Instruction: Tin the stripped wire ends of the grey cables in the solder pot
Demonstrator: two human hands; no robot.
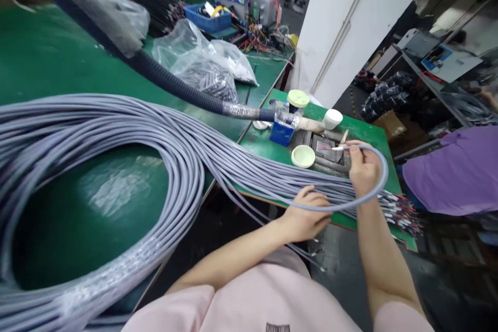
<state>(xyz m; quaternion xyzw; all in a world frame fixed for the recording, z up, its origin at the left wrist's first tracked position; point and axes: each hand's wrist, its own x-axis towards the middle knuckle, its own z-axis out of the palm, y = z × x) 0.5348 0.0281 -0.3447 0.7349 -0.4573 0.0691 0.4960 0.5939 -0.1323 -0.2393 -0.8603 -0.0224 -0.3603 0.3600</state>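
In my right hand (pixel 363 166) a grey cable (pixel 383 176) is pinched near its stripped end. That end points left, and its thin red wires (pixel 323 147) lie over a small square metal pot (pixel 326 151). From my fingers the cable bends in a loop and runs back left to my left hand (pixel 307 212), whose curled fingers are around it. Beneath both hands lies a thick bundle of grey cables (pixel 264 168), with white and red wire ends (pixel 400 210) at the right. The large coil (pixel 187 166) of the same bundle rests on the table at left.
A black corrugated hose (pixel 175 85) slants to a nozzle beside the pot. Around it stand a pale green bowl (pixel 303 156), a white cup (pixel 332 119) and a blue box (pixel 281 133). Bags of grey parts (pixel 213 78) lie behind. A person in purple (pixel 451 171) is at right.
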